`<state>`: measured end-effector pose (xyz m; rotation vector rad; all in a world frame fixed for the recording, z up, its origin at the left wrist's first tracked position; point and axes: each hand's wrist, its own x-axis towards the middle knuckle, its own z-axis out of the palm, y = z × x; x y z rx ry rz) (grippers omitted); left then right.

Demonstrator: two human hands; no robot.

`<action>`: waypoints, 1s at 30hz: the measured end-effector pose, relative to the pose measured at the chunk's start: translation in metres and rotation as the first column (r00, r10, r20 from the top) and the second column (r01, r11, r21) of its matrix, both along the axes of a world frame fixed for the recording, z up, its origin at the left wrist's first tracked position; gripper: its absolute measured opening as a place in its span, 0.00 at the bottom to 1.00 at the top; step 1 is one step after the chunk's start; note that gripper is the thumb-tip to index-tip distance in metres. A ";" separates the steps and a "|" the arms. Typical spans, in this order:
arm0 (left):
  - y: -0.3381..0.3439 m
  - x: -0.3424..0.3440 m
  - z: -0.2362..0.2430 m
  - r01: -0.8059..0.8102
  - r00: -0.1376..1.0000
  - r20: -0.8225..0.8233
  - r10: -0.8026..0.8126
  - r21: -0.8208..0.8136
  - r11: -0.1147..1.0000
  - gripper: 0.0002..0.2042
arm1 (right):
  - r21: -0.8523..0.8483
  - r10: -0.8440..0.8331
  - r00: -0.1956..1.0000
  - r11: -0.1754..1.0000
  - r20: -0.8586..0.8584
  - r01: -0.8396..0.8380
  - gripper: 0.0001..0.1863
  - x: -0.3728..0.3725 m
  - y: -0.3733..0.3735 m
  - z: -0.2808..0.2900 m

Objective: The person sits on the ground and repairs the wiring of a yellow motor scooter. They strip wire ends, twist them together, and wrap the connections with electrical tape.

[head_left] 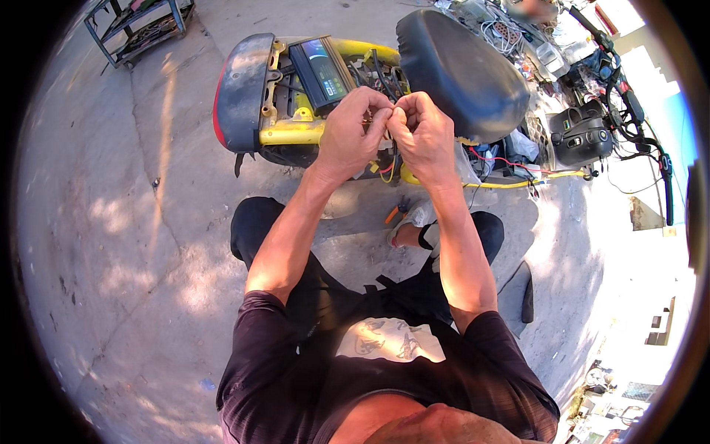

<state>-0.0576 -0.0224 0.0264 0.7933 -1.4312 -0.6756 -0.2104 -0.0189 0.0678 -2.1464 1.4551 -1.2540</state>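
Note:
My left hand [351,129] and my right hand [425,137] meet fingertip to fingertip over the open middle of a yellow-framed scooter [292,134]. Both are closed in a pinch on a thin dark wire [381,72], its end hidden by my fingers. Beside my left hand, a black box with a coloured label [324,72] lies tilted on the frame. A black padded seat [464,78] rests just beyond my right hand. Red and yellow wires [386,170] hang below my hands.
Orange-handled pliers [393,213] lie on the concrete ground by my foot. The scooter's handlebar [632,107] reaches out at the right, near a black case [582,137]. Tangled cables and parts [510,33] are heaped behind the seat. A metal cart [140,33] stands far left.

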 end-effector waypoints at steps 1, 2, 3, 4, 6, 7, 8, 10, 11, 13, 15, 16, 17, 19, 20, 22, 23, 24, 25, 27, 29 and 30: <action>-0.002 0.000 -0.002 -0.012 1.000 -0.008 0.011 -0.019 1.000 0.03 | 0.025 -0.015 1.000 1.000 0.005 0.015 0.07 0.002 0.000 0.000; -0.003 0.000 -0.003 -0.023 1.000 -0.014 0.023 -0.037 0.999 0.04 | 0.051 -0.030 1.000 0.998 0.010 0.029 0.08 0.004 0.000 -0.001; -0.002 0.001 -0.003 -0.029 1.000 -0.004 0.028 -0.034 0.999 0.04 | 0.077 -0.045 0.999 0.996 0.015 0.043 0.10 0.005 0.000 -0.001; -0.002 0.003 -0.002 -0.033 0.999 0.007 0.034 -0.031 0.999 0.04 | 0.071 -0.052 0.999 0.996 0.005 0.051 0.10 0.007 0.000 -0.001; -0.001 0.003 -0.002 -0.027 1.000 0.003 0.027 -0.004 1.000 0.03 | 0.056 -0.068 0.997 0.996 -0.019 0.069 0.11 0.007 0.000 -0.002; 0.000 0.002 -0.003 -0.015 1.000 -0.011 0.016 0.019 1.000 0.03 | 0.067 -0.072 0.997 0.995 0.003 0.071 0.11 0.007 0.000 -0.004; 0.000 0.003 -0.002 -0.008 1.000 -0.025 0.009 0.041 0.999 0.03 | 0.076 -0.071 0.997 0.995 0.025 0.069 0.10 0.007 -0.001 -0.007; -0.001 0.000 -0.007 0.044 0.994 -0.105 -0.033 0.102 0.994 0.03 | 0.108 -0.063 0.993 0.993 0.097 0.052 0.10 0.007 -0.003 -0.014; -0.002 -0.001 -0.008 0.073 0.988 -0.146 -0.054 0.130 0.989 0.03 | 0.130 -0.057 0.988 0.991 0.145 0.038 0.09 0.006 -0.003 -0.017; -0.002 -0.001 -0.009 0.090 0.985 -0.160 -0.066 0.143 0.986 0.04 | 0.201 -0.049 0.971 0.980 0.235 0.001 0.09 0.005 -0.002 -0.016; -0.003 0.001 -0.010 0.088 0.986 -0.156 -0.065 0.142 0.986 0.04 | 0.295 -0.048 0.946 0.954 0.321 -0.052 0.08 0.005 0.003 -0.009; -0.004 0.001 -0.011 0.078 0.988 -0.146 -0.059 0.133 0.988 0.04 | 0.294 -0.034 0.940 0.953 0.339 -0.071 0.08 0.006 0.005 -0.005; -0.004 0.002 -0.011 0.067 0.989 -0.137 -0.050 0.123 0.990 0.04 | 0.291 -0.018 0.934 0.952 0.356 -0.092 0.07 0.006 0.007 0.000; -0.005 0.003 -0.012 0.066 0.988 -0.146 -0.050 0.107 0.992 0.04 | 0.261 0.031 0.940 0.957 0.339 -0.126 0.06 0.006 0.009 0.006; -0.005 0.002 -0.011 0.069 0.987 -0.155 -0.053 0.098 0.993 0.04 | 0.235 0.061 0.952 0.962 0.300 -0.136 0.06 0.004 0.009 0.009; -0.003 0.002 -0.008 0.035 0.996 -0.089 -0.028 0.079 0.996 0.03 | 0.176 0.089 0.975 0.976 0.203 -0.126 0.04 0.003 0.009 0.015; -0.002 0.003 -0.006 0.018 0.998 -0.054 -0.015 0.067 0.998 0.03 | 0.140 0.086 0.985 0.984 0.149 -0.107 0.04 0.003 0.008 0.018; -0.003 0.005 -0.007 0.003 1.000 -0.015 -0.002 0.043 0.999 0.03 | 0.102 0.080 0.992 0.991 0.096 -0.089 0.04 0.004 0.007 0.020; -0.004 0.007 -0.009 -0.012 1.000 0.023 0.012 0.018 1.000 0.03 | 0.065 0.076 0.995 0.995 0.059 -0.080 0.04 0.004 0.006 0.019; -0.004 0.008 -0.009 -0.034 0.998 0.047 0.034 -0.021 0.999 0.03 | -0.009 0.067 0.998 0.998 -0.020 -0.067 0.04 0.004 0.002 0.016; -0.003 0.005 -0.007 -0.049 0.998 0.023 0.050 -0.047 0.998 0.02 | -0.020 0.016 1.000 1.000 0.017 -0.016 0.05 0.008 0.004 0.014; -0.003 0.003 -0.007 -0.044 0.999 0.004 0.044 -0.029 0.999 0.02 | -0.025 -0.008 0.999 1.000 0.036 0.009 0.05 0.011 0.005 0.013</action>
